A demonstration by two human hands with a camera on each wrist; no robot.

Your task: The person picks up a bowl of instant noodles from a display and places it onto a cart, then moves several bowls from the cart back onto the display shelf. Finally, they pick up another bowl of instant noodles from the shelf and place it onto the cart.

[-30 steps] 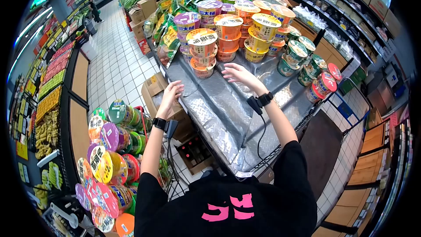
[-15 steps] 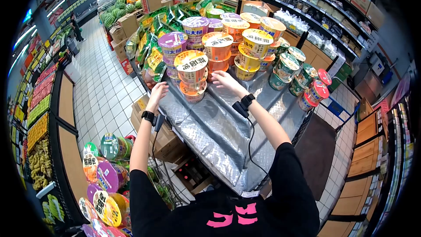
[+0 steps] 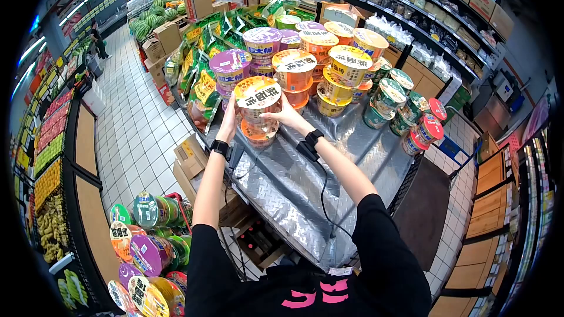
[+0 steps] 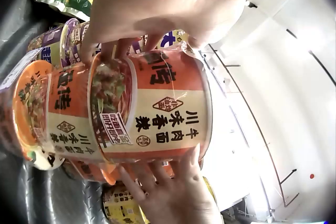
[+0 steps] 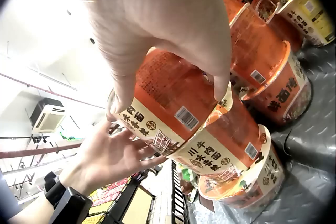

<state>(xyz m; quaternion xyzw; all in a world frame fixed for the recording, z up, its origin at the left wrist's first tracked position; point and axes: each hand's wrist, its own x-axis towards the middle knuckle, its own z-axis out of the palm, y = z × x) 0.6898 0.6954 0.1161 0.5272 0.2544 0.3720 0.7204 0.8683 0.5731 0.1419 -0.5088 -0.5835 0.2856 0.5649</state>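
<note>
A stack of orange noodle cups [image 3: 258, 95] stands at the front left of the displayed cups, on a dark metallic-patterned surface [image 3: 294, 199]. My left hand [image 3: 228, 122] holds the stack's left side. From the right, my right hand [image 3: 288, 113] grips the upper cup, thumb toward me. In the left wrist view the upper orange cup [image 4: 152, 106] lies between my left hand [image 4: 173, 8] and my right hand [image 4: 178, 195]. The right wrist view shows my right hand [image 5: 163, 19] over the upper cup [image 5: 168, 98], its far fingers partly hidden, and my left hand [image 5: 113, 153] against the other side.
Purple cups [image 3: 230, 67], more orange cups [image 3: 294, 70] and yellow cups [image 3: 346, 67] stand close behind. Green cups [image 3: 388, 97] and red cups [image 3: 426, 132] are at the right. More cups [image 3: 153, 252] are piled at lower left, near an open carton [image 3: 191, 155].
Both hands, apart beside the stack before, have moved inward and taken hold of the orange cups. The head view has shifted slightly.
</note>
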